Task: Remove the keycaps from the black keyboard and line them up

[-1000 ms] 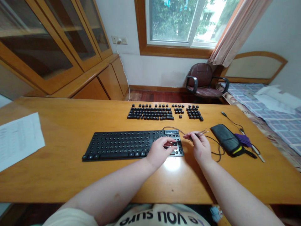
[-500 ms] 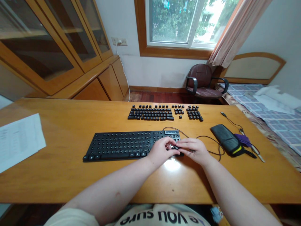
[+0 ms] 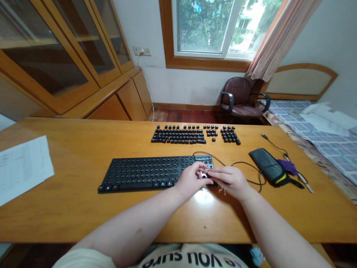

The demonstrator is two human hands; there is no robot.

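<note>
Crowding over keyboard [image 3: 152,172]: left hand [image 3: 192,178], right hand [image 3: 233,181], fingertips close, pinch unclear; keycaps [image 3: 180,136] beyond, probably rowed for order.

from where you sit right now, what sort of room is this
Probably a bedroom that doubles as a study: a bed with a checked cover lies at the right, a glass-fronted cabinet lines the left, and a keyboard sits on the desk.
</note>
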